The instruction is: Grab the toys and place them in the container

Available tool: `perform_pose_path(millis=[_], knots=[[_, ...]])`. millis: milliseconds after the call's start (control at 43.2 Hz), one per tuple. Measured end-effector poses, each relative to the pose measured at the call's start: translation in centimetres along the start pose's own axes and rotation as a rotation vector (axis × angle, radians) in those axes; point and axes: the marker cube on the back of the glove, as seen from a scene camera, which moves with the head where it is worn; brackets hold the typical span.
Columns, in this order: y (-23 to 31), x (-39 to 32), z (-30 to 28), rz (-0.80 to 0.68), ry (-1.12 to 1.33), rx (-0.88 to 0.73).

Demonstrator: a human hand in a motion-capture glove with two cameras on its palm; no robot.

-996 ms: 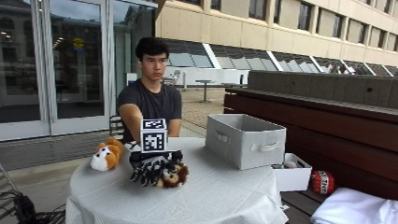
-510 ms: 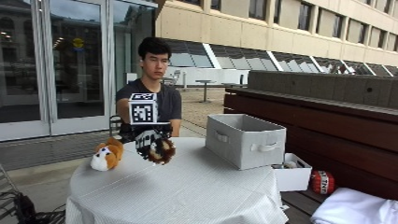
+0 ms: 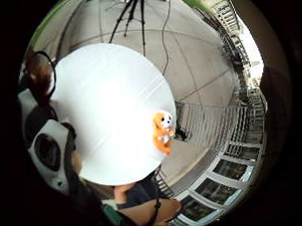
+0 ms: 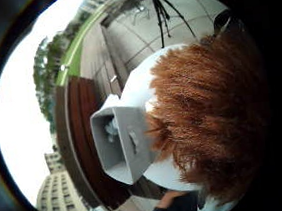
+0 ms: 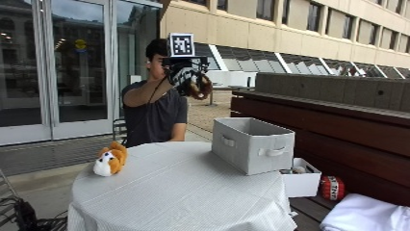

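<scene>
From the outside view, the gloved right hand (image 5: pixel 186 77) has climbed from table level a second ago to face height, its fingers curled round a brown furry toy (image 5: pixel 201 86) that it lifted off the white tablecloth (image 5: pixel 179 192); the grab is done and what is left of this step is the carry across and the drop. The grey fabric container (image 5: pixel 253 143) sits open-topped on the table's far side towards the wooden bench, below the hand and off to one side, with free air between them, so a downward arc looks unobstructed. The orange and white plush dog (image 5: pixel 110 160) lies near the opposite table edge, untouched and well apart from the container; it is the next toy to fetch. The little-finger palm view looks down on the round table (image 3: pixel 111 109) from well above, the plush dog (image 3: pixel 163 131) close to the rim beside the railing, which could let it slip off if nudged. The thumb-side palm view is half filled with brown fur (image 4: pixel 212 113) close against the palm, and beside it the container's open mouth (image 4: pixel 122 145) shows, sitting near the table edge by the bench
</scene>
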Motion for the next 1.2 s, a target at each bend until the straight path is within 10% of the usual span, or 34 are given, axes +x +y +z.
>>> perform_pose_path(millis=[602, 1204], knots=[[11.3, -22.8, -3.8, -0.303, 0.016, 0.147], [12.9, -26.0, 4.8, -0.441, -0.090, -0.194]])
